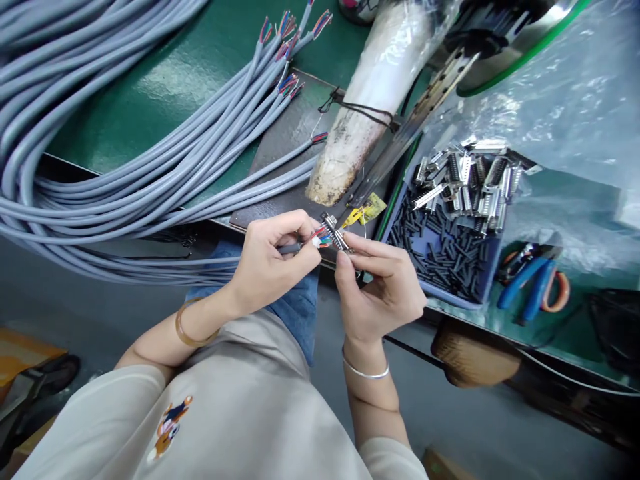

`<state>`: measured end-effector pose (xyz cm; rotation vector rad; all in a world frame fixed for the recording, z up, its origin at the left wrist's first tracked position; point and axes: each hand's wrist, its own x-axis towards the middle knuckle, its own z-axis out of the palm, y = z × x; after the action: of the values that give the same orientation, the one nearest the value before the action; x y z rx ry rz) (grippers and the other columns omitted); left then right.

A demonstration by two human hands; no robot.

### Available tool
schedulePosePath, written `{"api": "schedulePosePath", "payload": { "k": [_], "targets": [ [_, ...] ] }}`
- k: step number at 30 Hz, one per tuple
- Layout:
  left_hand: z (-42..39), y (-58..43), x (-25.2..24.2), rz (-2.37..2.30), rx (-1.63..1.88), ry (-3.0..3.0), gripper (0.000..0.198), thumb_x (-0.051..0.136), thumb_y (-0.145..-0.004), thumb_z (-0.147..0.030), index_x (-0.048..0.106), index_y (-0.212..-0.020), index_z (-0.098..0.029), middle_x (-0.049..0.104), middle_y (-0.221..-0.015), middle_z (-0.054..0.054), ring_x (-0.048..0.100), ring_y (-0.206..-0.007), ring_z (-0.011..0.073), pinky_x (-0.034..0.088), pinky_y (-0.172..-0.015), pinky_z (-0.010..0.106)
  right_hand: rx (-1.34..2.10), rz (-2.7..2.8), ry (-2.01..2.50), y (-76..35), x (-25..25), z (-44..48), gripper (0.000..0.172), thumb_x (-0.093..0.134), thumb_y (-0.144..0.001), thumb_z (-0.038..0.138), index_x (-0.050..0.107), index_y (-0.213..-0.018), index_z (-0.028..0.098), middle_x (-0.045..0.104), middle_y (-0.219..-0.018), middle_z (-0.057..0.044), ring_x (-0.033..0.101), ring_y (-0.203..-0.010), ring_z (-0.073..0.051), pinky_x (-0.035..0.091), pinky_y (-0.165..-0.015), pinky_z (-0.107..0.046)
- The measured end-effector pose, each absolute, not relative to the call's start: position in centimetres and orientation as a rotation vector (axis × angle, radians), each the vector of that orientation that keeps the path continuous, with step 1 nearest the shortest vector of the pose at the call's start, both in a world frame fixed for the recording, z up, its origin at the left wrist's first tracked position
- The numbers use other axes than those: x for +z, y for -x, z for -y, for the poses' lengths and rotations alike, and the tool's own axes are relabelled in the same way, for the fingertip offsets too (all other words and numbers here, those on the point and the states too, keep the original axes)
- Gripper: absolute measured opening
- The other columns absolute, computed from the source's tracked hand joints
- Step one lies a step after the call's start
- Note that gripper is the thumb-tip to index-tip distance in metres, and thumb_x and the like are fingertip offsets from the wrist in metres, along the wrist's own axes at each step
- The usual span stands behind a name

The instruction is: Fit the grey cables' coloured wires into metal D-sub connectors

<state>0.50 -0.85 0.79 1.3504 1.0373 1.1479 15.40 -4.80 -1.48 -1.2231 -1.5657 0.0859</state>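
Observation:
My left hand is closed on the end of a grey cable, just behind its stripped tip. Thin coloured wires fan out from that tip to a metal multi-pin connector. Between thumb and fingers, my right hand pinches the connector's near end. Both hands meet at the front edge of the bench. Directly beyond the connector is the dark tip of a soldering iron-like tool, beside a yellow tag. Exactly which wires are joined to the pins is too small to tell.
Many grey cables with stripped ends lie across the green bench at left. A wrapped white tube angles over a dark board. Right stands a blue tray of connectors and black sleeves, then blue-handled pliers and orange-handled scissors.

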Motion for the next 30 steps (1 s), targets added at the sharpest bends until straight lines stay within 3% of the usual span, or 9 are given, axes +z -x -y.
{"api": "schedulePosePath", "payload": {
  "k": [11,21,27,30],
  "targets": [
    [0.53,-0.51,1.35,-1.044,1.174,-1.464,0.014,0.062,-0.076,-0.012,0.055,-0.064,-0.016,0.068,-0.074,0.002,0.047,-0.055,0.0060,0.034,-0.048,0.019,0.077,1.560,1.231,-15.41,-1.09,4.46,0.024,0.079,-0.078,0.004,0.071,-0.092,0.022,0.080,-0.100,-0.001,0.077,-0.089,-0.018,0.066,-0.079,-0.032],
    [0.32,-0.11,0.92,-1.039,1.076,-1.346,0.014,0.064,-0.075,-0.013,0.058,-0.062,-0.015,0.070,-0.074,0.003,0.058,-0.063,0.0089,0.046,-0.057,0.019,-0.103,1.642,1.233,-15.35,-1.75,5.02,0.020,0.079,-0.081,0.007,0.068,-0.090,0.021,0.082,-0.101,-0.003,0.079,-0.084,-0.016,0.063,-0.072,-0.025],
    [0.36,0.44,0.97,-0.908,1.052,-1.259,0.013,0.070,-0.079,-0.020,0.067,-0.068,-0.014,0.070,-0.071,0.004,0.059,-0.063,0.0093,0.047,-0.056,0.019,0.248,1.473,1.276,-15.25,-1.24,5.13,0.016,0.075,-0.085,0.008,0.067,-0.087,0.021,0.081,-0.097,-0.003,0.078,-0.089,-0.018,0.064,-0.076,-0.031],
    [0.56,0.35,0.92,-0.941,1.098,-1.285,0.012,0.068,-0.079,-0.018,0.065,-0.068,-0.014,0.072,-0.075,0.005,0.060,-0.064,0.0094,0.047,-0.056,0.018,0.168,1.520,1.244,-15.18,-1.03,5.06,0.019,0.076,-0.083,0.005,0.067,-0.089,0.020,0.081,-0.098,-0.003,0.078,-0.089,-0.017,0.063,-0.077,-0.030]
  ]
}}
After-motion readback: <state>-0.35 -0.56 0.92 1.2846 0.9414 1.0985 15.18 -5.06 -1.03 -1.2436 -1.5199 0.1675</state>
